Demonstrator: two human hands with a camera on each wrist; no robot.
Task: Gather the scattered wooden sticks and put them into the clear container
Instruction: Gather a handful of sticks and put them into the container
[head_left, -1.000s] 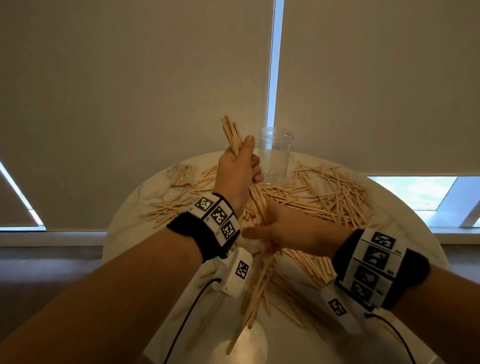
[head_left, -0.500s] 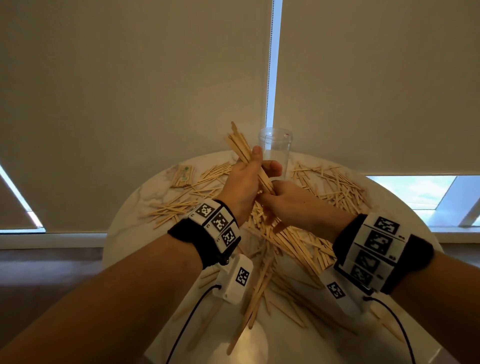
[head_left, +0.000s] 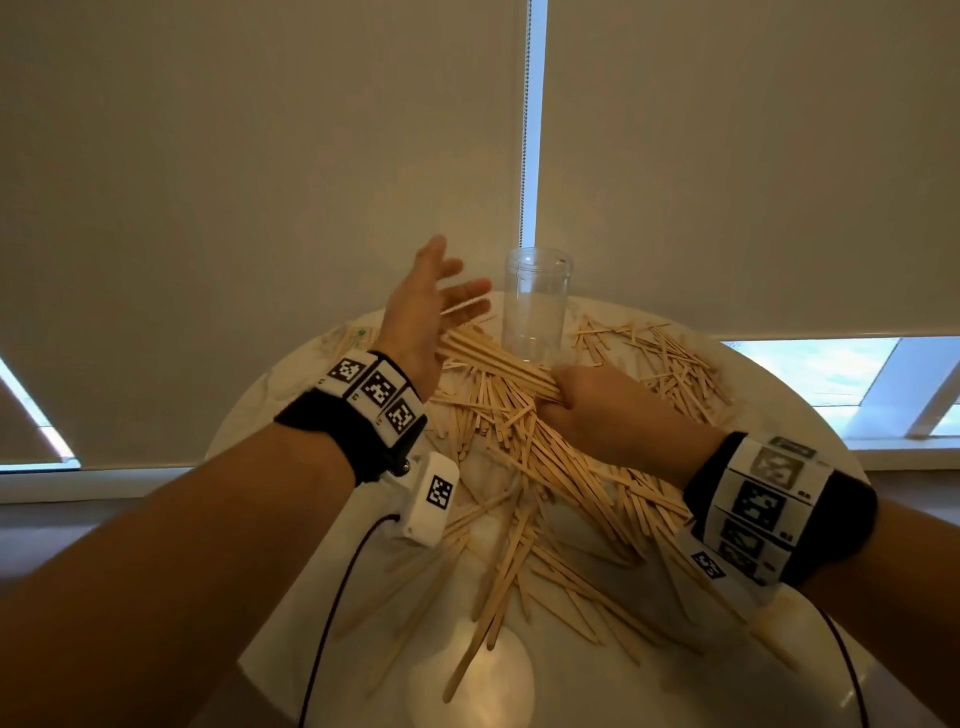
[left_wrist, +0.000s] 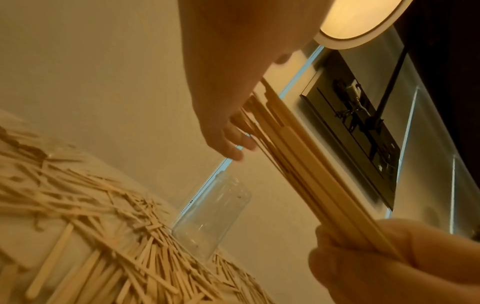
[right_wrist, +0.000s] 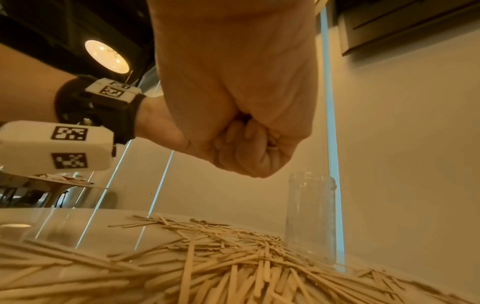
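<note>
sticks (head_left: 524, 525) loose on table (head_left: 291, 644) | right hand (head_left: 602, 405) grip clamped on bundle (head_left: 493, 358) | left hand (head_left: 431, 301) spread, steadying tips | jar (head_left: 537, 306) behind, seemingly empty | square ends, tilt upright, lower in

Container (head_left: 537, 306) stands behind sticks (head_left: 524, 452) — both on table (head_left: 810, 415)
</note>
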